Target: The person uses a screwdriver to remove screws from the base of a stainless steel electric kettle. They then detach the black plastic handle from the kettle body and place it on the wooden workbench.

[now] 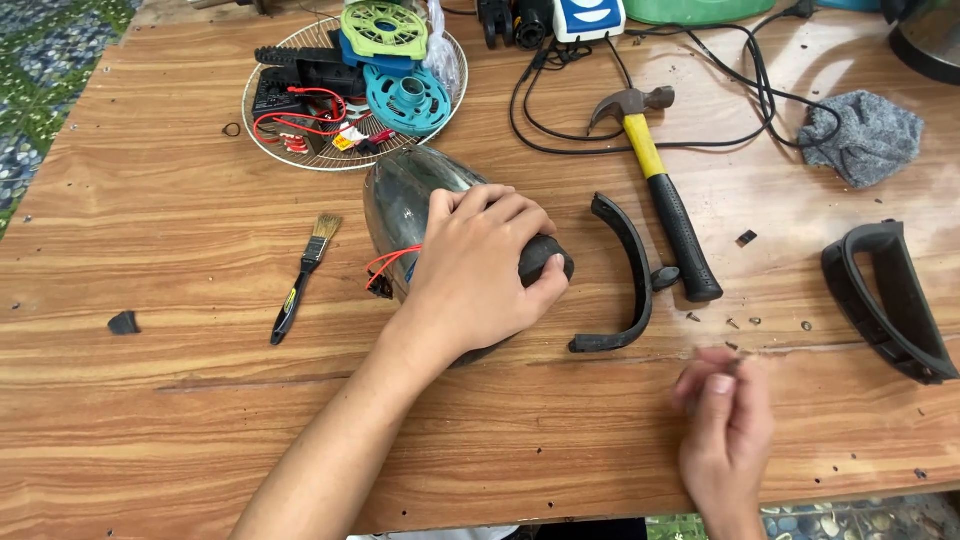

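Note:
My left hand [478, 270] lies over a dark, rounded appliance body [405, 200] with a clear smoky shell, lying on its side on the wooden table [150, 200]. Red wires [390, 262] stick out beside my wrist. My right hand [725, 425] hovers near the front edge, blurred, fingertips pinched on a small dark piece that looks like a screw [734, 365]. A curved black plastic strip [625, 280] lies between the two hands.
A hammer [660, 190] with yellow and black handle lies right of the strip. Loose screws [745, 322], a black handle frame [890, 295], grey cloth [865, 135], black cables [700, 90], a small brush [305, 275] and a wire basket [345, 85] of parts surround them.

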